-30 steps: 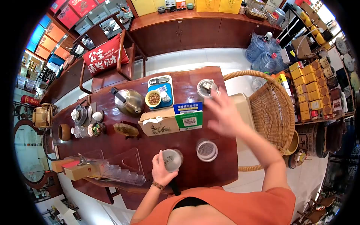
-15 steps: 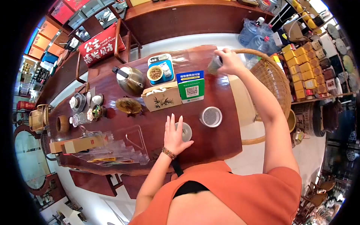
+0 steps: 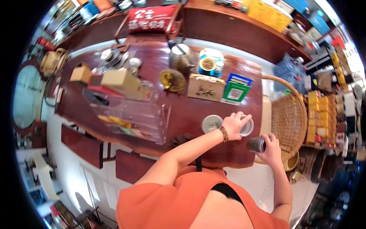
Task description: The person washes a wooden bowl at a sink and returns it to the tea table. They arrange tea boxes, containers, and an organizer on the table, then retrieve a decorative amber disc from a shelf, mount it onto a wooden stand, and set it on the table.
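Observation:
In front of me, near the table's right end, my left hand (image 3: 233, 125) is closed around the side of a round white container (image 3: 248, 126), partly covering it. Just left of that hand lies a pale round disc (image 3: 212, 124) with a dark mark in its middle. My right hand (image 3: 271, 148) grips a dark cylindrical jar (image 3: 254, 145) by its right end. The jar is tipped on its side, held just past the table's right front corner. A pale ring shows near my fingers; its contents cannot be made out.
A green-and-blue QR code sign (image 3: 235, 91) and a bamboo-print box (image 3: 206, 87) stand behind the containers. Farther back are a steel kettle (image 3: 181, 57) and a scale with a bowl of pellets (image 3: 207, 64). Clear plastic packaging (image 3: 145, 118) lies left. A wicker chair (image 3: 286, 114) stands right.
My right hand has brought the jar from the far right edge towards me and tipped it over. My left hand has moved from the pale disc to the white container. The view has shifted.

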Demonstrator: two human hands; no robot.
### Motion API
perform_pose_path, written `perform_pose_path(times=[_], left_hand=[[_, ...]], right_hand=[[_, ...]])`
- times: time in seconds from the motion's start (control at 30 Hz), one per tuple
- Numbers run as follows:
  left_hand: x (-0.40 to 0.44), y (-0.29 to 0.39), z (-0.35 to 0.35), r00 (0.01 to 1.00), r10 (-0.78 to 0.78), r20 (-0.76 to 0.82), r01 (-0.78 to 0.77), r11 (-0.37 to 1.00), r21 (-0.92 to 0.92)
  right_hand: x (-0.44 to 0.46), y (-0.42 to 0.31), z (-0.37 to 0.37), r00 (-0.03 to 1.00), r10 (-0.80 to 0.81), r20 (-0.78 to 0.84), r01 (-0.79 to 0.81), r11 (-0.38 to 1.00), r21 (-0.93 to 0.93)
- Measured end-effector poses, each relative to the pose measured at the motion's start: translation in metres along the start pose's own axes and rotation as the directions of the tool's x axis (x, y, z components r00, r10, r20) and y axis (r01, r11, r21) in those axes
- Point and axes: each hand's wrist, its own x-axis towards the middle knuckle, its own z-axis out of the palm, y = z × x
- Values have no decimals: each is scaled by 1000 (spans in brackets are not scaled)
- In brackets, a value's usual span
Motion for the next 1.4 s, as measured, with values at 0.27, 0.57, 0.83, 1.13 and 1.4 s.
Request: perform_pose_path(times=[0.27,0.57,0.83,1.13,1.4], left_hand=[[-220,16,-126,928,-346,-138,325,933,-153],[-469,-103,-278,183,-609,-772,944,327,-34],[-528,-331,-431,121,-527,-841,920,378,-104],[-514,-443,-445,283,-585,-760,766,615,-189],[-518,-455,-452,544,-366,-755,667,734,125]], right_hand=[[2,-85,-7,898,-401,182,363,908,206],[22,-350,25,345,-938,-25,842,298,450],[68,-682,154,400,-914,-61,905,384,182],[192,-801,218,765,-635,108,636,771,33],[163,-803,161,757,-653,19,650,755,83]])
